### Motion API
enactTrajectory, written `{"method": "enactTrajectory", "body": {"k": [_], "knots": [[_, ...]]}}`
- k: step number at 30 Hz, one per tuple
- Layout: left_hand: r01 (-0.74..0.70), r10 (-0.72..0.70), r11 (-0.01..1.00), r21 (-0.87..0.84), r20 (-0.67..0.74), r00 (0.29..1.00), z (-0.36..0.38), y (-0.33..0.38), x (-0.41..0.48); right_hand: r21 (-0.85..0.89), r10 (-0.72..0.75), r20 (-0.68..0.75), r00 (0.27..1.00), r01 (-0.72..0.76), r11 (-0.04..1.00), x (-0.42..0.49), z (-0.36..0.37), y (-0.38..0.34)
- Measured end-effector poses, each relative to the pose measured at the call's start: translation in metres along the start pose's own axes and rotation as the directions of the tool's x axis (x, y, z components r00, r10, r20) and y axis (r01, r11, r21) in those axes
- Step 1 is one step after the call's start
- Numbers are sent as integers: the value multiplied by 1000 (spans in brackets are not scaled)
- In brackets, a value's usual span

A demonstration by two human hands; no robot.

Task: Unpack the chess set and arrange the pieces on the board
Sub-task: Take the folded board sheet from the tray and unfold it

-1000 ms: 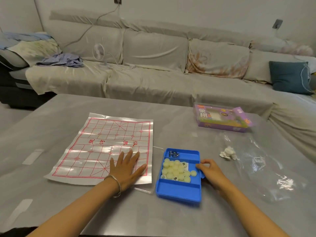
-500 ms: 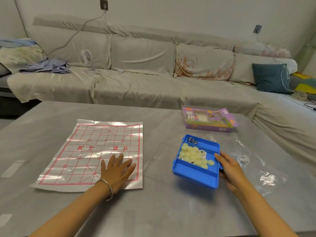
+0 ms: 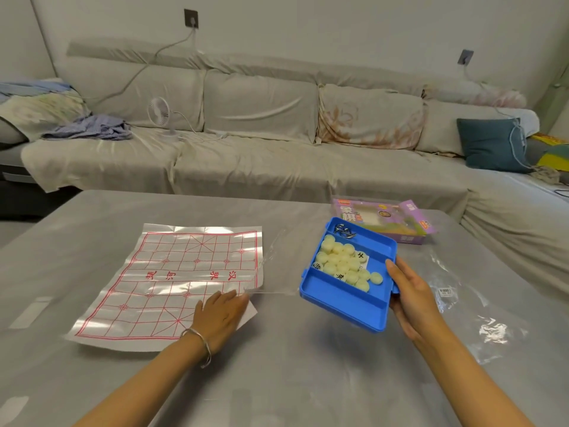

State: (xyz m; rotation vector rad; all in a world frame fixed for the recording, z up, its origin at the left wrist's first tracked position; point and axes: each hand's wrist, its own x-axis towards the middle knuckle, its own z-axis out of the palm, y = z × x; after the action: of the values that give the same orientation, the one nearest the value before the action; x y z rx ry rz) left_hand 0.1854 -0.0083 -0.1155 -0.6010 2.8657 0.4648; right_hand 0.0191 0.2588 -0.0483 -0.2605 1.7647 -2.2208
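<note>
A paper chess board (image 3: 184,272) with red lines lies flat on the grey table (image 3: 292,380), left of centre. My left hand (image 3: 221,312) rests on its near right corner, fingers drawn together at the corner of a clear plastic lid (image 3: 271,272), pinching it. My right hand (image 3: 412,300) grips the right side of a blue tray (image 3: 345,306), which hangs tilted above the table. Several pale round chess pieces (image 3: 345,266) sit in the tray's middle compartment, and small metal parts (image 3: 345,232) lie in its far compartment.
A purple chess set box (image 3: 385,220) lies behind the tray. A crumpled clear plastic bag (image 3: 462,303) spreads over the table's right side. A covered sofa (image 3: 261,143) with a small fan (image 3: 160,112) and a blue cushion (image 3: 492,143) runs along behind.
My right hand has lifted the blue tray off the table and carried it right and away. My left hand's fingers have closed together and shifted to the board's right corner by the clear lid.
</note>
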Motion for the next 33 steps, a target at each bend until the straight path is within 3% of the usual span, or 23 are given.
{"method": "enactTrajectory", "body": {"k": [8, 11, 13, 15, 17, 18, 20, 24, 29, 33], "knots": [[-71, 76, 934, -349, 0, 997, 9, -8, 9, 49, -6, 19, 1000, 5, 999, 3, 2, 0], [-21, -74, 656, -754, -91, 993, -1, -7, 6, 47, 38, 41, 998, -40, 998, 4, 3, 4], [5, -222, 430, -903, -100, 970, -13, -12, 5, 41, 83, 54, 995, -86, 995, 5, 5, 9], [58, -263, 196, -979, 5, 965, -23, -17, 2, 15, 123, 80, 989, -125, 992, 5, 10, 14], [145, -232, 48, -988, 130, 964, -32, -20, -2, -4, 163, 117, 980, -164, 986, 3, 19, 20], [195, -217, 44, -980, 181, 959, -35, -21, -5, -10, 187, 134, 973, -188, 982, 2, 23, 24], [247, -252, 151, -957, 204, 946, -36, -25, -7, -28, 239, 165, 957, -238, 971, 1, 32, 34], [162, -353, 479, -863, -21, 935, -33, -43, -14, -162, 304, 209, 929, -274, 948, -6, 49, 49], [141, -387, 624, -769, -147, 910, -26, -61, -22, -389, 352, 203, 914, -254, 885, -15, 58, 63], [146, -351, 724, -674, -178, 919, -17, -60, -25, -448, 388, 155, 909, -285, 847, -18, 58, 71]]}}
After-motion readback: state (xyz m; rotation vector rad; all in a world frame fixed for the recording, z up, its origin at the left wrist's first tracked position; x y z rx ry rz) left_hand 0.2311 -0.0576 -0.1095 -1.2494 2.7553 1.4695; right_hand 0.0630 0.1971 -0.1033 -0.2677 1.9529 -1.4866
